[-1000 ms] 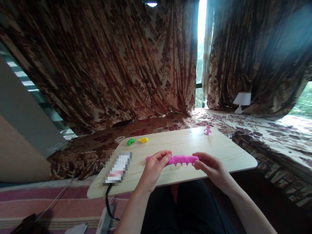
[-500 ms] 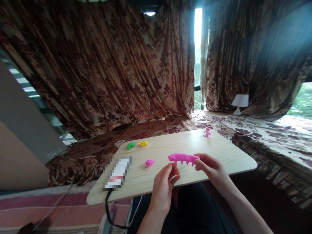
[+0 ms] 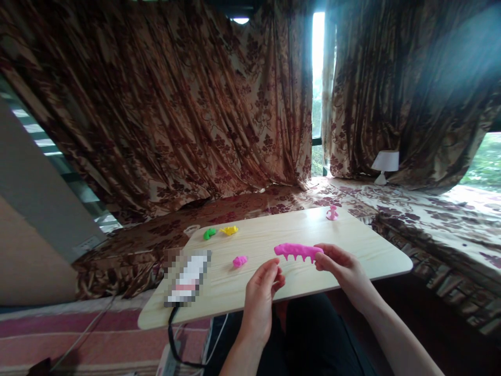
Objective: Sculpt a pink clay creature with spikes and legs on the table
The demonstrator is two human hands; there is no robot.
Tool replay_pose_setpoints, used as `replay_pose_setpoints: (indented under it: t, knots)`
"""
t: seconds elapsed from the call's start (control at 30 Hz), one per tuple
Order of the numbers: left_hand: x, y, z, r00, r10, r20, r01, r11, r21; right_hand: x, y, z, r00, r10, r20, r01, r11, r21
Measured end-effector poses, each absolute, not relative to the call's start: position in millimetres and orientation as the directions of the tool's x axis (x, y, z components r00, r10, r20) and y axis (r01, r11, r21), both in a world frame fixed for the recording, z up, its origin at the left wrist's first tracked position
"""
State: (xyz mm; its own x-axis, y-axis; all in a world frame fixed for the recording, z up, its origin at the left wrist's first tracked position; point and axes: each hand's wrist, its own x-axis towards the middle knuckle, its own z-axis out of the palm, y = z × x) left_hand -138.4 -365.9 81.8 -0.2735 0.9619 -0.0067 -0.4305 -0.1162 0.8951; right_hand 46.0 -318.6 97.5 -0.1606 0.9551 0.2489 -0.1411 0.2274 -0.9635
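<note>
A long pink modelling-clay figure [image 3: 299, 251], like a caterpillar with several short pointed legs along its underside, is held level above the table. My right hand [image 3: 340, 265] pinches its right end between thumb and fingers. Just below and left of its other end is my left hand [image 3: 264, 282], thumb and fingertips pressed together and apart from the figure. Whatever sits between those fingertips is too small to make out. On the table to the left lies a lump of pink clay [image 3: 240, 261].
The pale wooden table [image 3: 258, 292] holds a green clay piece [image 3: 209, 234], a yellow one [image 3: 229, 231] and a small pink figure [image 3: 332, 212] near its far edge. A blurred-out device [image 3: 188, 278] with a black cable lies at left. A lamp [image 3: 385, 167] stands beyond.
My left hand has drawn slightly away from the clay figure's left end, and its fingers have closed together. My right hand has shifted the figure slightly up and right.
</note>
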Motion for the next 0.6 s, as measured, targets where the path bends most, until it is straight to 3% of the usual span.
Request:
replay_pose_setpoints:
  t: [0.13,0.27,0.43,0.6]
  knots:
    - [-158.5,-350.4,82.1,-0.287,0.957,0.043,-0.334,-0.143,0.932,48.3,-297.4,87.1,-0.208,0.952,0.224,-0.126,0.201,-0.971]
    - [-171.2,-327.2,78.1,-0.193,0.969,0.151,-0.104,-0.174,0.979,36.3,-278.1,72.1,-0.265,0.940,0.217,-0.109,0.194,-0.975]
    - [-187.4,-288.9,58.2,-0.224,0.962,0.159,0.083,-0.144,0.986,20.2,-236.6,50.6,-0.335,0.911,0.242,-0.054,0.238,-0.970]
    - [-203.2,-243.7,50.7,-0.172,0.967,0.190,0.095,-0.175,0.980,-0.1,-186.7,55.3,-0.532,0.800,0.278,0.111,0.391,-0.914]
